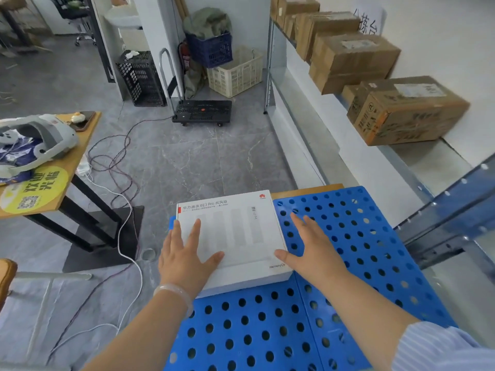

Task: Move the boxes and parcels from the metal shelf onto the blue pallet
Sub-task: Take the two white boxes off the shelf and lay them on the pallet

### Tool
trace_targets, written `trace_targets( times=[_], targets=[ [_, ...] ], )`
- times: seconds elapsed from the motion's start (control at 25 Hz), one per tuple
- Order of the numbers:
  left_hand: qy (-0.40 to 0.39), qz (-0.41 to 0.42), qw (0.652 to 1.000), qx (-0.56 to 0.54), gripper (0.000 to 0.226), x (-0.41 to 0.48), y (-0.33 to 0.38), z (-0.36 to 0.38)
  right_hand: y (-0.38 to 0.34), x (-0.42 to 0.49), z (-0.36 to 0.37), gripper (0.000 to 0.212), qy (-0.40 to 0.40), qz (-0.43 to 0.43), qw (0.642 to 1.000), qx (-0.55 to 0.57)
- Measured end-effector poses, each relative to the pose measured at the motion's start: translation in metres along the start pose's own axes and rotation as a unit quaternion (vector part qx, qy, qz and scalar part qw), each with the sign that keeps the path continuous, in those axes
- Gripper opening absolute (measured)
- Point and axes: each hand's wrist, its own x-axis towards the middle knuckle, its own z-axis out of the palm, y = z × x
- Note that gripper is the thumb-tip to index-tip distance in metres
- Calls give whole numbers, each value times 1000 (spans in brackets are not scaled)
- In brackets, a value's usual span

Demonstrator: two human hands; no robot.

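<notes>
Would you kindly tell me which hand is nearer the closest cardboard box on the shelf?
Right. The right hand is over the blue pallet, below-left of the cardboard box; the left hand rests on the white router box, farther left.

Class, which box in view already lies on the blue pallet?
The flat white box under the left hand; the others are brown cardboard boxes on the metal shelf.

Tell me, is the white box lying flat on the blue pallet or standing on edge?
Flat. The white box rests broad face up on the blue pallet; the left hand lies spread on its top.
</notes>
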Motion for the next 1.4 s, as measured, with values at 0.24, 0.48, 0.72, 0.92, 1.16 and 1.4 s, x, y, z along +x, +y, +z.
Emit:
trace_targets(
  times=[0.24,0.48,0.72,0.92,1.16,1.4],
  targets=[
    [-21,281,955,94,83,-23,126,16,43,-75,-50,101,78,40,982,-166],
    [-84,450,885,87,87,-123,257,43,111,-210,-122,106,156,160,953,-206],
    [-90,604,792,19,85,-287,376,69,172,-398,-169,101,278,260,899,-217],
    [-125,685,717,-26,86,-439,439,86,209,-556,-192,101,369,360,831,-210],
    [-221,729,648,-1,77,-564,468,108,243,-695,-185,75,406,485,750,-192],
    [-260,742,613,78,69,-629,495,130,263,-771,-179,73,423,560,704,-115]
  ],
)
